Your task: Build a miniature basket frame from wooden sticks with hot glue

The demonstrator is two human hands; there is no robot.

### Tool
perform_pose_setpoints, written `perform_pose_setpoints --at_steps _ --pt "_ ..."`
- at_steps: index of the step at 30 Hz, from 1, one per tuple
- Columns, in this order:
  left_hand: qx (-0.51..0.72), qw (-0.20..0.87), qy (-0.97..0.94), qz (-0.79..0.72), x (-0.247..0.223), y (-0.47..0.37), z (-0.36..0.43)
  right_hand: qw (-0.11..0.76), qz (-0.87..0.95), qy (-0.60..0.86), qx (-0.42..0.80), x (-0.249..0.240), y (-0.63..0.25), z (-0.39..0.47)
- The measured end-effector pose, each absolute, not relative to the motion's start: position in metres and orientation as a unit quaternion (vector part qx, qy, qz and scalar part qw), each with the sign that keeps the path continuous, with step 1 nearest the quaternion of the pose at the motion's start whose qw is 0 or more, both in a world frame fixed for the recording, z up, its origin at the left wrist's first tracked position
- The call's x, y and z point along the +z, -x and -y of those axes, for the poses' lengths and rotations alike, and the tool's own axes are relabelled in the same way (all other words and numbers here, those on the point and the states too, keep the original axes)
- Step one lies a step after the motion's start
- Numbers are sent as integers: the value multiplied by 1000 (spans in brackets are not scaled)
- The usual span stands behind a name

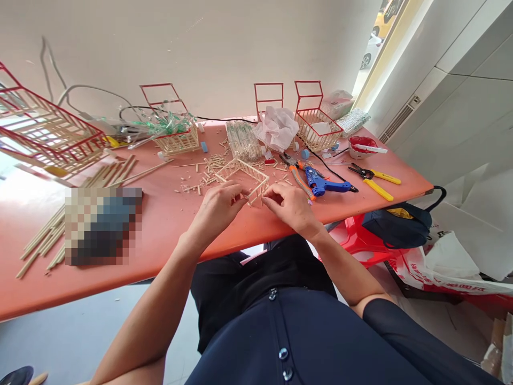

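Note:
A small frame of pale wooden sticks [253,172] rests on the orange table near its front edge. My left hand [224,206] is at the frame's near left corner, its thumb and fingers pinched on it. Just right of that corner is my right hand [289,206], with thumb and index finger brought close together; anything between them is too small to make out. Short cut stick pieces [212,163] lie scattered behind and left of the frame. Right of the frame are orange-handled pliers [297,175] and a blue glue gun [324,182].
Yellow-handled strippers [377,181] and a red-stained cup [363,147] stand right. Red-rimmed stick baskets [318,131] line the wall. Long sticks [48,235] and a blurred dark object [108,227] lie left. A crumpled white bag [276,128] sits behind the frame.

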State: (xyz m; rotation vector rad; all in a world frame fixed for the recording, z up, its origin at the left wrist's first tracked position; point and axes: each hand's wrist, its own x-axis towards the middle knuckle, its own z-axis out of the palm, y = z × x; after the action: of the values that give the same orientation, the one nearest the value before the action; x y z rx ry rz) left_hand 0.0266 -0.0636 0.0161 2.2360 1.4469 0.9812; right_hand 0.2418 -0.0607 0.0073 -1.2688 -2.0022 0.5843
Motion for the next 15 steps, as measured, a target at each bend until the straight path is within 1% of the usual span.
perform_pose_setpoints --at_steps 3,6,9,12,15 --pt "396 118 -757 -506 15 -25 72 401 729 440 338 4 -245 59" --pt "451 127 -736 -489 16 -33 85 441 698 407 391 1 -242 60" --pt "464 168 -731 -471 15 -47 95 454 687 392 410 1 -236 66" --pt "485 160 -720 -470 12 -57 99 439 702 383 410 5 -237 73" --pt "491 154 -714 -475 13 -57 97 422 754 370 342 15 -257 77"
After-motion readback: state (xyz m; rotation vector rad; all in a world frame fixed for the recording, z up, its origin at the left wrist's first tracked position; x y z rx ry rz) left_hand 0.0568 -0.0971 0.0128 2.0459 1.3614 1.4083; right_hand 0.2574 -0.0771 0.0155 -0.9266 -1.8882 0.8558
